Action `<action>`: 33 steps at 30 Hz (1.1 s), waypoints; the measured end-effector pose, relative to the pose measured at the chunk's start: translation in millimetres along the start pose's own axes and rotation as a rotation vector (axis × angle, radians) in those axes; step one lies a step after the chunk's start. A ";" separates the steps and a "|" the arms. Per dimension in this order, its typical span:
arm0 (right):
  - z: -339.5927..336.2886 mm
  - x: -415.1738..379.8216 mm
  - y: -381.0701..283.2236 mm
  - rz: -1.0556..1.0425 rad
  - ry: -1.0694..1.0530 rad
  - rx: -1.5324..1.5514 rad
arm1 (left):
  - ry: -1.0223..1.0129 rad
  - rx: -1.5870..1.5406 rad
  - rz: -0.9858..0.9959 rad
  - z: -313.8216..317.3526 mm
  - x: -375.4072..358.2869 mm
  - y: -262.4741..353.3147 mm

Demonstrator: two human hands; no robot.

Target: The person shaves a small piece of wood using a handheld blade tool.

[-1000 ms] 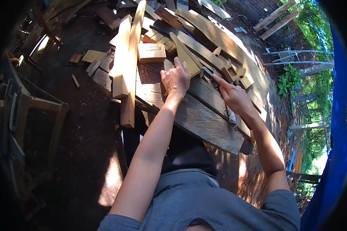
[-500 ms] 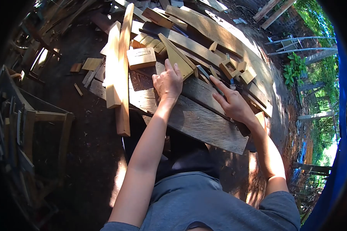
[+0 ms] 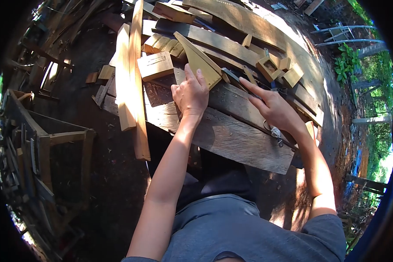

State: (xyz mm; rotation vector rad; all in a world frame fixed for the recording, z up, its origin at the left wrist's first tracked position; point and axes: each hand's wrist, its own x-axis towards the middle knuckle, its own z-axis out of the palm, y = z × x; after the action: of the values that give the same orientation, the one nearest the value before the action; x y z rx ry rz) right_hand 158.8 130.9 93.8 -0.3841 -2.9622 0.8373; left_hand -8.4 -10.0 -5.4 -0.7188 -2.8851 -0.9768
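Note:
My left hand (image 3: 191, 97) is at the near end of a triangular wooden piece (image 3: 199, 59), gripping it with the fingers on its edge. The piece tapers to a point away from me. My right hand (image 3: 277, 109) is closed around a narrow flat metal-bladed tool (image 3: 233, 76), its index finger stretched along it. The blade reaches left, its tip close beside the wooden piece; the tool's handle is hidden under the hand. A rectangular wooden block (image 3: 155, 66) with a slot in its top sits left of the wooden piece.
A weathered plank bench (image 3: 240, 139) lies under my hands. Two long battens (image 3: 137, 87) overhang its left side. Behind are several boards (image 3: 222, 41) and a small hollowed block (image 3: 268, 68). A wooden frame (image 3: 61, 137) stands on the ground at left.
My view has shifted slightly, so the scene sits a little differently. My right hand has drawn away from the wooden piece, uncovering a pale item below it. The left hand stays on the piece.

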 end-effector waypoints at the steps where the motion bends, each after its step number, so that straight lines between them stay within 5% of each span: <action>1: -8.6 10.8 -17.1 0.169 -0.116 0.018 | 0.007 -0.010 0.006 -0.1 0.0 -0.3; 3: -22.2 24.8 -38.6 0.412 -0.268 0.146 | 0.008 -0.013 0.030 2.1 -0.5 1.9; 6: -8.2 5.3 -10.5 0.235 -0.150 0.081 | 0.030 -0.023 0.029 3.0 1.2 0.0; 12: -29.6 -24.1 -7.6 0.500 -0.143 0.439 | -0.094 0.002 -0.041 -2.5 0.5 2.5; 15: -3.2 -21.6 1.1 0.087 0.015 0.103 | -0.010 -0.031 0.033 0.6 0.3 1.5; 33: 1.1 15.3 -12.7 0.196 -0.080 0.127 | -0.046 0.003 -0.028 -3.2 -1.5 7.6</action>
State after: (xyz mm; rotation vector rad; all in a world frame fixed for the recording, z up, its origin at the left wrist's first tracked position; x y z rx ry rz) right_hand 140.9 123.7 99.0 -0.6562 -2.9575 1.0785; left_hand -4.2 -7.2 1.3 -0.7125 -2.9433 -0.9719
